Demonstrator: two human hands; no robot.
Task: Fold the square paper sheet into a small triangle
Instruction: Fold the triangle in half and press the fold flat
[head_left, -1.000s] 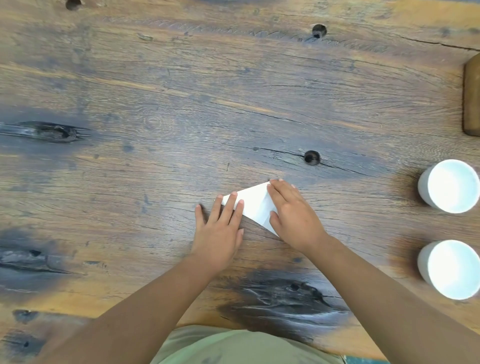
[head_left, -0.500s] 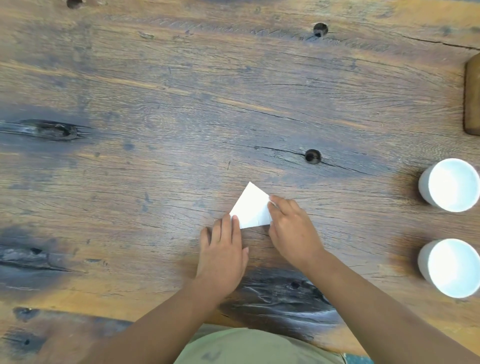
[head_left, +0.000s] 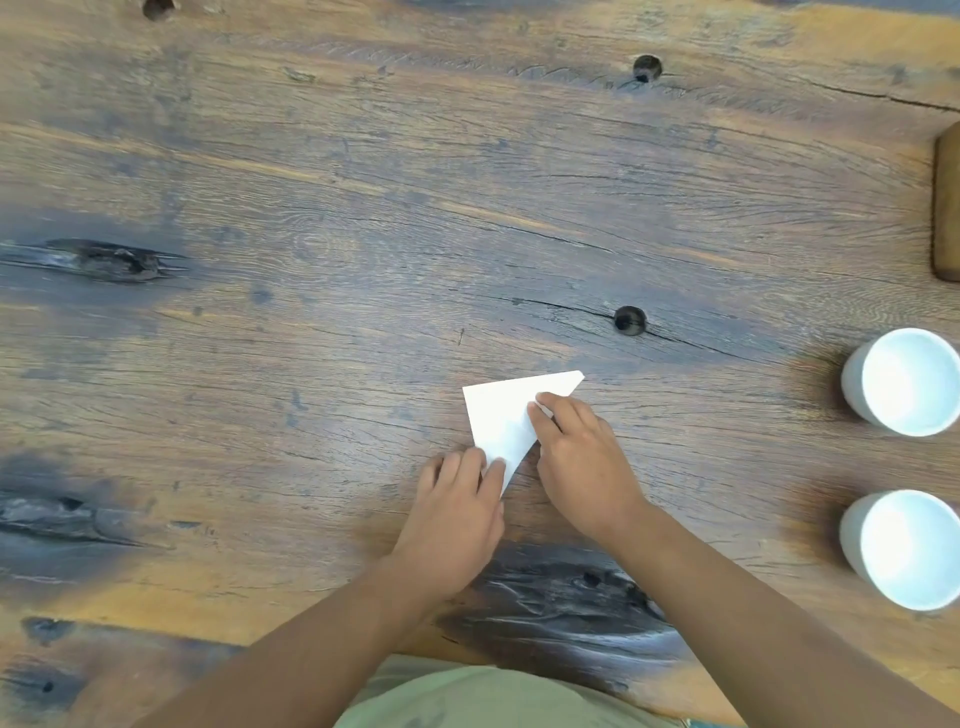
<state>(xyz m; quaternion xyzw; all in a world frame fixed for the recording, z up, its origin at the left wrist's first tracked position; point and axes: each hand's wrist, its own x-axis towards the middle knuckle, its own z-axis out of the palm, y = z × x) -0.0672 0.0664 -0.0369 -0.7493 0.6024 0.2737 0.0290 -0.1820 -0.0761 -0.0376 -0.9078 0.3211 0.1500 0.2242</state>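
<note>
The white paper (head_left: 501, 415), folded into a triangle, lies flat on the wooden table (head_left: 363, 234) near its front edge. One tip points to the upper right, another toward me. My left hand (head_left: 460, 514) presses its fingertips on the paper's near tip. My right hand (head_left: 576, 462) rests on the paper's right edge, with the fingertips pinching that edge. The part of the paper under both hands is hidden.
Two white cups (head_left: 906, 387) (head_left: 906, 548) stand at the table's right edge. A brown wooden object (head_left: 948, 202) sits at the far right, cut off by the frame. Dark knot holes (head_left: 629, 319) mark the tabletop.
The paper has turned on the table, so a tip that pointed away now points to the upper right. Both hands shifted with it and stayed on it.
</note>
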